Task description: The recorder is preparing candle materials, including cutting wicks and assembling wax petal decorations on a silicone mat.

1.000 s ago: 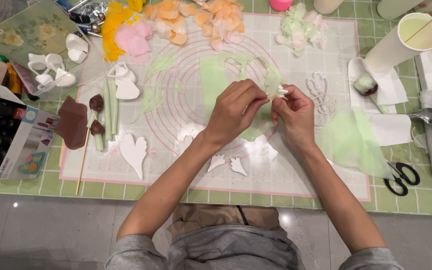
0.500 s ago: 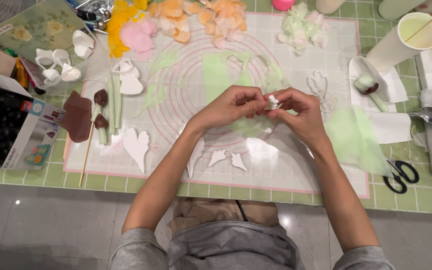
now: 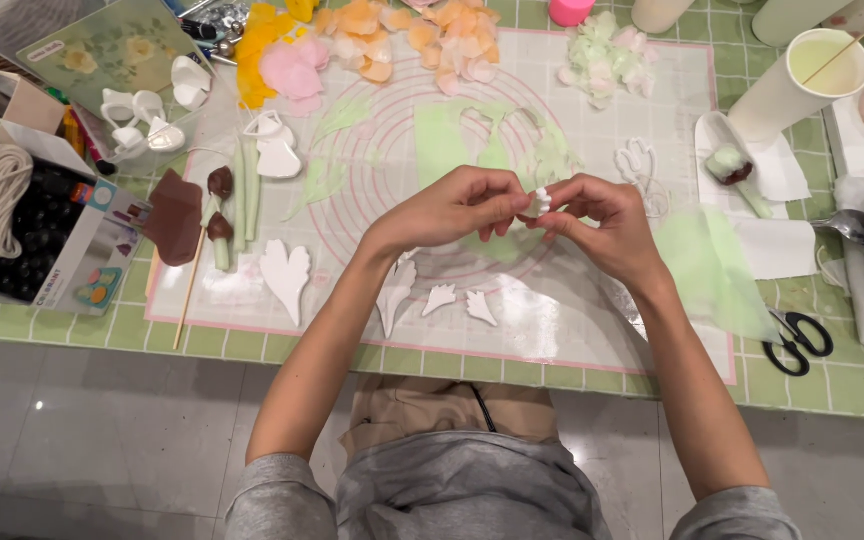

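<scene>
- Both hands meet over the middle of the pink-edged mat (image 3: 592, 340): left hand (image 3: 452, 210) and right hand (image 3: 602, 220) each have a narrow pinch grip on one small white clay piece (image 3: 541, 200), fingertips touching it from either side.
- That piece is up in the air, just above the mat's ring markings.
- White leaf cutouts (image 3: 286, 275) lie on the mat's near side, below the left wrist.
- Scissors (image 3: 797, 342) sit off the mat's right edge on the green-tiled counter (image 3: 852, 385).
- Orange and pink petals (image 3: 372, 40) are heaped at the mat's far edge.
</scene>
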